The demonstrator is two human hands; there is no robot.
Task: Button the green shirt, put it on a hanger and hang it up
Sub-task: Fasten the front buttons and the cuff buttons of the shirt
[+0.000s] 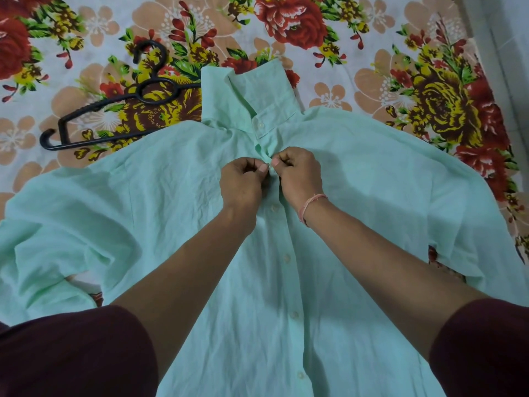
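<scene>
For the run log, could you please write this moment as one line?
step: buttoning | left hand, right hand: pinching placket of shirt below collar | lower buttons: done | hanger: on bedsheet, untouched

I found no writing, label, brand or number that I could read: none on the green shirt [357, 196] before me, none on the black hanger [94, 121] at ten o'clock.

Floral bedsheet [357, 81] in red, yellow, peach on white, pale strip [503, 38] at right, possibly floor
</scene>
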